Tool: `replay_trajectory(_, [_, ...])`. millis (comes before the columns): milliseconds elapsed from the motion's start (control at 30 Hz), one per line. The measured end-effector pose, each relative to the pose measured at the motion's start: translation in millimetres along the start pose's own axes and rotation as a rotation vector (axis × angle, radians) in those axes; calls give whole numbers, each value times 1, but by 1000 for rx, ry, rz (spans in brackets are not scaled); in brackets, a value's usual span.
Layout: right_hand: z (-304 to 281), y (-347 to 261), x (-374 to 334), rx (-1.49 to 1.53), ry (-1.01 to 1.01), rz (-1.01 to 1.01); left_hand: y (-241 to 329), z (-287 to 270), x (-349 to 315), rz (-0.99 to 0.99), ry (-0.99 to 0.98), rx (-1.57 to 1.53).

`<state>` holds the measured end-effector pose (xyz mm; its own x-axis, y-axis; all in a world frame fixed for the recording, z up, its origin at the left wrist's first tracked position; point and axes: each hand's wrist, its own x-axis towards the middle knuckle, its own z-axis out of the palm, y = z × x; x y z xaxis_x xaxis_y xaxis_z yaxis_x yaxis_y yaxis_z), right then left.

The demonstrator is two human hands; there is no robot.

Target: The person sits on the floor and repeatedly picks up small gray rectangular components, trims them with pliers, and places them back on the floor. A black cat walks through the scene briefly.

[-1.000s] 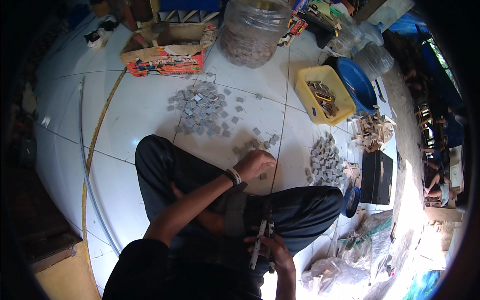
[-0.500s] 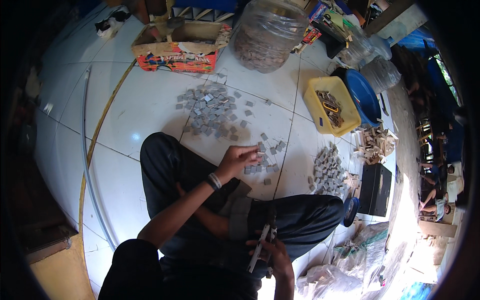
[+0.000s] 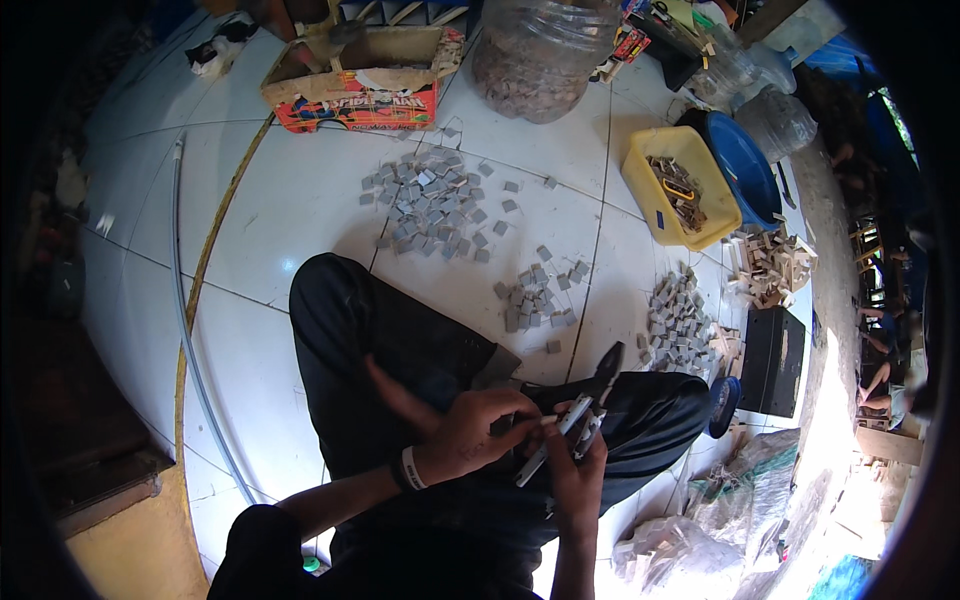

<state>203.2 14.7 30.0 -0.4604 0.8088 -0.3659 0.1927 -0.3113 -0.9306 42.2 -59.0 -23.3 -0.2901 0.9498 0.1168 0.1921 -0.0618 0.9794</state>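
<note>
Free floor lane [image 3: 612, 310] between middle grey pile [image 3: 540, 297] and right grey pile [image 3: 675, 322]

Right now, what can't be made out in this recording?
All in the head view:
Small pale piece at the left hand: its exact shape, too small to tell.
Metal tool: part of its length, covered by the right hand.
Clear plastic container: its top, cut off by the upper edge.
</note>
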Motion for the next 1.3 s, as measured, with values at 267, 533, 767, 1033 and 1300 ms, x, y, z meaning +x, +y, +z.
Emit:
replay_trajectory(267, [-3, -9, -3, -465, -65, -69, 14, -6, 3, -48, -255, 123])
replay_trajectory(533, [-19, -14, -10, -379, -101, -17, -1, -15, 11, -347, -78, -318])
replay_trajectory(767, [-4, -5, -34, -245, -235, 75, -2, -21, 22, -295, 362, -625])
replay_trajectory(1033, [10, -15, -42, -247, -309, 105, -5, -19, 15, -204, 194, -546])
replay_trajectory(1300, [11, -18, -40, -235, -315, 65, -7, -17, 10, -201, 135, -590])
